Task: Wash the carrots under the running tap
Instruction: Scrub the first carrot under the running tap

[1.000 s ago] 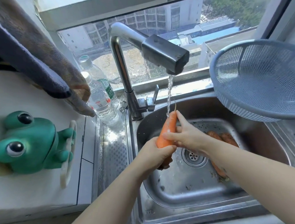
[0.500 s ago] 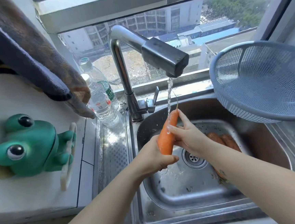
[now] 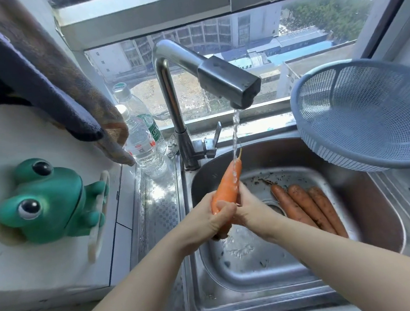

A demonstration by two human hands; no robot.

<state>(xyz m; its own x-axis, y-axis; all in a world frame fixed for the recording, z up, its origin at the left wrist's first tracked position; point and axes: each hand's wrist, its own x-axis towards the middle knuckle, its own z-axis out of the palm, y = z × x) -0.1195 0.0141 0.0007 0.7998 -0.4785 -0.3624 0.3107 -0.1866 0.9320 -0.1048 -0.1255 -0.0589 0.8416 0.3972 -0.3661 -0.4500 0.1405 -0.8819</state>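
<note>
- Head view: the held carrot (image 3: 226, 188) is over the far-left part of the steel sink (image 3: 261, 296), directly under the spout of the tap (image 3: 227, 81).
- Its long axis is steeply tilted. The thin tip points up and away, leaning a little right toward the spout, and the thick end points down and toward the near side.
- The stream of water (image 3: 235, 130) falls straight from the spout and strikes the carrot just below its tip. The wet upper skin is clean and bright orange.
- The left hand (image 3: 212, 225) grips the thick lower end, with the fingers curled round it and the thumb lying across the front. A bit of the stub shows beneath the hand.
- The right hand (image 3: 251, 213) comes in from the right and closes on the carrot's middle, its fingers wrapped against the right side, touching the left hand.
- Three carrots (image 3: 307, 208) lie side by side on the sink floor, right of the drain. They touch one another, and their long axes run from far-left to near-right. Brown soil covers their skins.
- A blue colander (image 3: 369, 116) sits tilted at the sink's far-right edge, its open side facing left and toward the camera.
- Two clear plastic bottles (image 3: 143, 145) stand left of the tap base, by the window (image 3: 238, 40).
- A dark cloth (image 3: 51, 77) hangs down at the upper left, its end reaching just beside the bottles.
- A green frog (image 3: 47, 201) figure sits against the white surface on the far left, well apart from the sink.
</note>
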